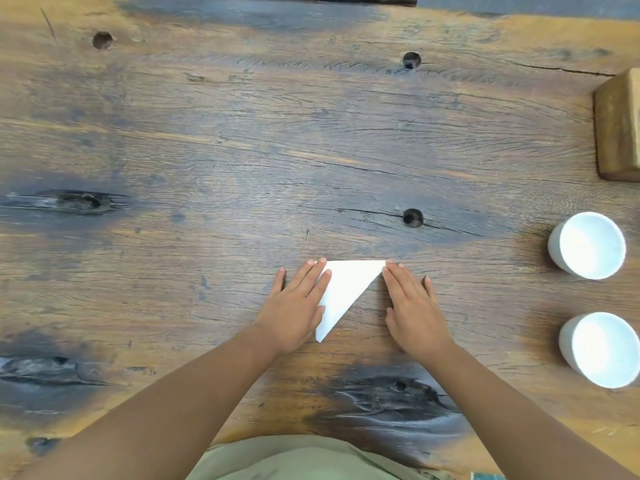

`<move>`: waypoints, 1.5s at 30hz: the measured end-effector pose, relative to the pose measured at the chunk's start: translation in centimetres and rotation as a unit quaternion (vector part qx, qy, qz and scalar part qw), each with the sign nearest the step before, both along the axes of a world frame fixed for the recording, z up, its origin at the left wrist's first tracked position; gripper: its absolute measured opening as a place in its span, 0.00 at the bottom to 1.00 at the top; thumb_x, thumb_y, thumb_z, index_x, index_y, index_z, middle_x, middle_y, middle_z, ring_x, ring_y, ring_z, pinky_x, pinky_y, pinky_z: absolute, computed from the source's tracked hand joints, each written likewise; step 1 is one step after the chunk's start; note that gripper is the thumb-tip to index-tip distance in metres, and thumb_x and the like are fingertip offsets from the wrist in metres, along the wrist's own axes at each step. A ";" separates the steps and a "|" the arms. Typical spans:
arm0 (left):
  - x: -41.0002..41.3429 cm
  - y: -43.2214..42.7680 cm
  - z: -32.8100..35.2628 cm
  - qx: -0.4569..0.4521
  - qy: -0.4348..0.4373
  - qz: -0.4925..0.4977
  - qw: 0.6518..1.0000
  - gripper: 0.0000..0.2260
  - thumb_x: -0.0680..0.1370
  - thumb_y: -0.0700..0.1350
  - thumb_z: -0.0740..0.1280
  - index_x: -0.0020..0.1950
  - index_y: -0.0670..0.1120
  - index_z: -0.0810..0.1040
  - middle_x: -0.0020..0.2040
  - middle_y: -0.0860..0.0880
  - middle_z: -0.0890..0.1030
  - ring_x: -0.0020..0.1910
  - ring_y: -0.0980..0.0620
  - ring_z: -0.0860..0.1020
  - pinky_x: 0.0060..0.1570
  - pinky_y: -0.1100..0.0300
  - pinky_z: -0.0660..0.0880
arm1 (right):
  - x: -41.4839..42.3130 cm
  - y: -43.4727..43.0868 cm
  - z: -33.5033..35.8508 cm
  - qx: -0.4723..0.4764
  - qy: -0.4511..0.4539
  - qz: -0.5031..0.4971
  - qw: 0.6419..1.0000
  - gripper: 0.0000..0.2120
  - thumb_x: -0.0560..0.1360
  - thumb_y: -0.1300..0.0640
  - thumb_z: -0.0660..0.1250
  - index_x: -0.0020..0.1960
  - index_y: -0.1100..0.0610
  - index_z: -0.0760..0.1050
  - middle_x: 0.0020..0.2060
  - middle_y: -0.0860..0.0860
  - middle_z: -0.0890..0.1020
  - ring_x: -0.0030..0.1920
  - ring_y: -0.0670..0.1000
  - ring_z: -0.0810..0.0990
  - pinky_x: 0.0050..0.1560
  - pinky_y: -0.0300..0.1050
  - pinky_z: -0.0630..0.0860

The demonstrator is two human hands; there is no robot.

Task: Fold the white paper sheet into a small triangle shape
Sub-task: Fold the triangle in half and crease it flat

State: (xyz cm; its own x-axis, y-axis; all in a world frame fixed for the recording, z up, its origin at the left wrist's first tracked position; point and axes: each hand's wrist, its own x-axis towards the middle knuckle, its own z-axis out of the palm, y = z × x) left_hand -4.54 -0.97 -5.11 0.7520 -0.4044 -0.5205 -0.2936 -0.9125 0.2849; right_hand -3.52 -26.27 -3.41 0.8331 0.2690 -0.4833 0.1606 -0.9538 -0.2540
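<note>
The white paper sheet lies folded as a triangle on the wooden table, flat edge at the top, point toward me. My left hand lies flat, palm down, over the paper's left edge, fingers stretched out. My right hand rests flat on the table just right of the paper, its fingertips touching the triangle's top right corner. Neither hand grips the paper.
Two white cups stand at the right side of the table. A wooden block sits at the far right edge. The tabletop has dark knots and small holes.
</note>
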 end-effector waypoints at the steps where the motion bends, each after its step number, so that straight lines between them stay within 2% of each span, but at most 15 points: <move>1: 0.0 0.0 0.0 -0.001 0.002 0.002 1.000 0.27 0.84 0.53 0.47 0.80 0.49 0.40 0.80 0.51 0.36 0.78 0.52 0.36 0.76 0.40 0.44 | 0.0 0.0 0.1 -0.003 0.000 0.001 1.000 0.33 0.78 0.58 0.59 0.80 0.54 0.50 0.80 0.48 0.52 0.79 0.50 0.49 0.78 0.58 0.46; 6: 0.0 -0.2 0.0 -0.001 0.005 0.010 1.000 0.27 0.84 0.53 0.48 0.80 0.49 0.41 0.80 0.52 0.37 0.78 0.53 0.36 0.76 0.40 0.45 | 0.6 1.6 0.4 0.018 -0.039 0.021 0.999 0.31 0.77 0.60 0.59 0.78 0.56 0.55 0.79 0.51 0.57 0.79 0.53 0.52 0.78 0.57 0.47; 11: 0.2 -0.4 0.3 -0.007 0.001 0.010 1.000 0.26 0.84 0.53 0.48 0.80 0.50 0.43 0.80 0.53 0.38 0.78 0.53 0.38 0.75 0.39 0.46 | 0.7 3.1 -0.3 0.046 -0.005 0.134 0.990 0.31 0.78 0.61 0.56 0.79 0.53 0.52 0.80 0.49 0.50 0.80 0.52 0.44 0.78 0.55 0.40; 13: 0.3 -0.5 0.5 -0.010 0.002 0.016 1.000 0.26 0.84 0.53 0.48 0.80 0.50 0.45 0.80 0.53 0.38 0.78 0.53 0.39 0.75 0.39 0.47 | 0.4 3.3 -0.4 0.033 0.007 0.136 0.990 0.32 0.78 0.61 0.57 0.80 0.52 0.51 0.80 0.49 0.49 0.80 0.52 0.44 0.78 0.57 0.43; 15: 0.4 -0.7 0.6 -0.010 0.004 0.024 1.000 0.26 0.83 0.53 0.49 0.80 0.51 0.45 0.81 0.54 0.39 0.79 0.52 0.40 0.75 0.39 0.47 | 0.1 3.6 -0.1 0.007 0.003 0.112 0.994 0.32 0.77 0.60 0.58 0.79 0.52 0.52 0.80 0.50 0.52 0.79 0.54 0.50 0.76 0.60 0.52; 18: 0.4 -1.1 0.9 -0.012 0.003 0.033 0.999 0.26 0.83 0.54 0.49 0.80 0.50 0.46 0.81 0.53 0.41 0.79 0.51 0.42 0.74 0.37 0.49 | -0.4 4.4 0.6 -0.028 -0.014 0.073 0.997 0.30 0.76 0.58 0.61 0.77 0.53 0.59 0.77 0.53 0.61 0.75 0.57 0.61 0.69 0.59 0.63; 21: 0.4 -1.5 1.0 -0.005 0.000 0.037 0.999 0.26 0.84 0.54 0.49 0.80 0.49 0.48 0.81 0.53 0.43 0.79 0.49 0.43 0.73 0.36 0.50 | -0.5 4.9 0.8 -0.033 -0.035 0.055 0.997 0.27 0.73 0.57 0.63 0.72 0.55 0.66 0.69 0.56 0.70 0.66 0.58 0.71 0.64 0.57 0.67; 23: 0.4 -1.7 1.0 0.000 -0.003 0.036 0.999 0.26 0.84 0.53 0.49 0.80 0.49 0.48 0.81 0.53 0.44 0.79 0.48 0.44 0.73 0.35 0.51 | -0.2 5.0 0.8 -0.017 -0.043 0.046 0.998 0.26 0.72 0.57 0.63 0.70 0.57 0.68 0.65 0.55 0.73 0.63 0.58 0.72 0.62 0.55 0.68; 26: 0.5 -1.8 0.8 0.006 -0.003 0.030 1.000 0.26 0.84 0.53 0.49 0.80 0.49 0.49 0.81 0.53 0.45 0.79 0.47 0.45 0.72 0.34 0.53 | 0.9 5.0 0.6 0.031 -0.050 0.047 0.997 0.27 0.73 0.61 0.62 0.72 0.59 0.67 0.70 0.55 0.71 0.70 0.58 0.69 0.65 0.54 0.68; 29: 0.5 -1.8 0.7 0.005 0.000 0.033 0.999 0.25 0.84 0.53 0.49 0.80 0.49 0.49 0.81 0.53 0.44 0.79 0.48 0.46 0.72 0.34 0.53 | 2.1 5.3 0.2 0.061 -0.038 0.070 0.995 0.31 0.74 0.64 0.62 0.77 0.57 0.60 0.77 0.51 0.61 0.78 0.54 0.57 0.73 0.55 0.60; 34: 0.5 -1.5 0.8 0.000 0.000 0.032 0.999 0.25 0.84 0.54 0.49 0.80 0.50 0.49 0.81 0.54 0.44 0.79 0.49 0.45 0.72 0.35 0.52 | 3.1 5.4 -0.7 0.043 0.009 0.082 0.996 0.35 0.76 0.65 0.58 0.79 0.52 0.49 0.80 0.46 0.50 0.79 0.51 0.45 0.77 0.56 0.49; 40: -0.6 0.1 1.1 -0.002 0.015 0.037 0.999 0.26 0.84 0.53 0.49 0.80 0.49 0.46 0.81 0.52 0.42 0.79 0.52 0.40 0.75 0.38 0.49 | 3.0 5.2 -1.1 0.048 0.001 0.077 0.996 0.34 0.77 0.65 0.56 0.80 0.52 0.50 0.80 0.45 0.49 0.79 0.49 0.44 0.77 0.54 0.46; 45: -2.6 2.3 1.7 0.005 0.014 0.050 0.999 0.27 0.84 0.52 0.49 0.81 0.49 0.45 0.81 0.53 0.40 0.79 0.53 0.41 0.76 0.41 0.49 | 3.1 5.2 -1.0 0.055 -0.001 0.072 0.996 0.34 0.77 0.65 0.57 0.80 0.52 0.49 0.80 0.44 0.48 0.79 0.48 0.43 0.76 0.52 0.43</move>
